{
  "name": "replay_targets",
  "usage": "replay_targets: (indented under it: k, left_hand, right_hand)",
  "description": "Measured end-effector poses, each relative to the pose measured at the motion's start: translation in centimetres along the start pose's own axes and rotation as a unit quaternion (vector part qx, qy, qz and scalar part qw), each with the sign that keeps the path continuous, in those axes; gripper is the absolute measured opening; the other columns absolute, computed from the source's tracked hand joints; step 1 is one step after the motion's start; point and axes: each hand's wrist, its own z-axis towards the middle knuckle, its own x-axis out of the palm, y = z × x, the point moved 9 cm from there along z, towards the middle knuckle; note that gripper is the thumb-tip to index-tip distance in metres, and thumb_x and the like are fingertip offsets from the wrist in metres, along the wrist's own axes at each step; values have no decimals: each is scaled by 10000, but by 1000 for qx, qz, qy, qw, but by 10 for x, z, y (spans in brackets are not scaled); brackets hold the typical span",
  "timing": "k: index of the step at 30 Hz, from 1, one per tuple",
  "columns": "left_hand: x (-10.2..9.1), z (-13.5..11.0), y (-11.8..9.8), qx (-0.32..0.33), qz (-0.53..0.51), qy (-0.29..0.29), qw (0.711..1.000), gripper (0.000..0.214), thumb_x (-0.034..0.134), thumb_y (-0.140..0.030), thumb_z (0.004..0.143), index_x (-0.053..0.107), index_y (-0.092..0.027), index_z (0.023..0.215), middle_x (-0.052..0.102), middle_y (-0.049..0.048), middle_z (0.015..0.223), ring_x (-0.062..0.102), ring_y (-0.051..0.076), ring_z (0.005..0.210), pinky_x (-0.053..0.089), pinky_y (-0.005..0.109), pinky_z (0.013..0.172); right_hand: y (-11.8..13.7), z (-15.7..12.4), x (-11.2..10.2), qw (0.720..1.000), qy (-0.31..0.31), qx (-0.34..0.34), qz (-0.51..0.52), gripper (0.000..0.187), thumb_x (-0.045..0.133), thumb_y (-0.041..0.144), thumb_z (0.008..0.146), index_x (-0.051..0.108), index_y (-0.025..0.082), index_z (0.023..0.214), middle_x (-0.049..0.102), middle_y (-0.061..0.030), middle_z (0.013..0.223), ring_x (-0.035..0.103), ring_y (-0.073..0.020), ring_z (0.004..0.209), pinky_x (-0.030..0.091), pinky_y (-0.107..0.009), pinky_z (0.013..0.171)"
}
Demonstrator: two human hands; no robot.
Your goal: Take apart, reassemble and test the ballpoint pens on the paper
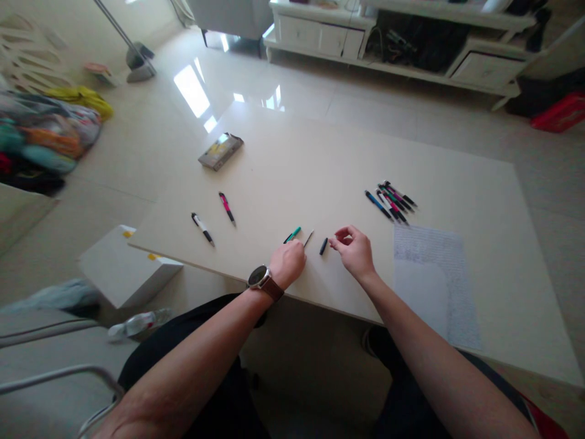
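My left hand [289,265], with a watch [259,277] on its wrist, rests closed at the table's near edge. Just beyond its knuckles lies a green pen barrel [293,234], partly covered by the hand. A thin pen refill [309,237] meets the fingers on their right; whether they grip it is hidden. Between my hands is a short black pen grip piece [323,246], lying apart from both. My right hand [354,250] hovers just right of it, thumb and fingertips pinched together. Anything in that pinch is too small to make out.
Several assorted pens [390,201] lie bunched at right, above a written paper sheet [429,280]. On the left are a white pen [202,229], a pink pen [226,208] and a flat box [221,151]. A white carton [128,265] stands beside the table [311,164].
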Motion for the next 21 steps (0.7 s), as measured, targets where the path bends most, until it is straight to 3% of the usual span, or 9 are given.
replay_targets:
  k: [6, 10, 17, 21]
  left_hand:
    - [-13, -4, -4, -4, 5, -2, 1000, 317, 418, -214, 928, 719, -118, 958, 749, 178, 972, 726, 262, 901, 532, 316, 736]
    - [-15, -9, -10, 5, 7, 36, 999, 335, 422, -241, 917, 734, -120, 927, 752, 185, 976, 728, 267, 892, 522, 317, 714]
    - [6, -36, -38, 78, 9, 106, 991, 351, 419, -254, 902, 745, -124, 888, 749, 187, 912, 728, 268, 834, 507, 320, 659]
    - [25, -52, -60, 126, 18, 135, 983, 293, 474, -254, 880, 743, -136, 892, 747, 167, 887, 726, 260, 824, 511, 309, 659]
  right_hand:
    - [1, -1, 0, 994, 13, -22, -111, 104, 669, 295, 805, 641, 195, 814, 701, -23, 719, 657, -170, 615, 479, -291, 625]
    - [3, -4, -4, 983, 16, -29, -183, 50, 637, 241, 810, 649, 207, 775, 714, -12, 756, 674, -163, 646, 472, -278, 650]
    - [14, -11, -25, 975, -15, -10, -221, 61, 613, 250, 807, 655, 213, 784, 719, -9, 772, 668, -159, 679, 464, -271, 673]
    - [18, -24, -31, 959, 30, -3, -282, 89, 617, 279, 802, 670, 221, 761, 718, -14, 746, 650, -168, 673, 427, -271, 638]
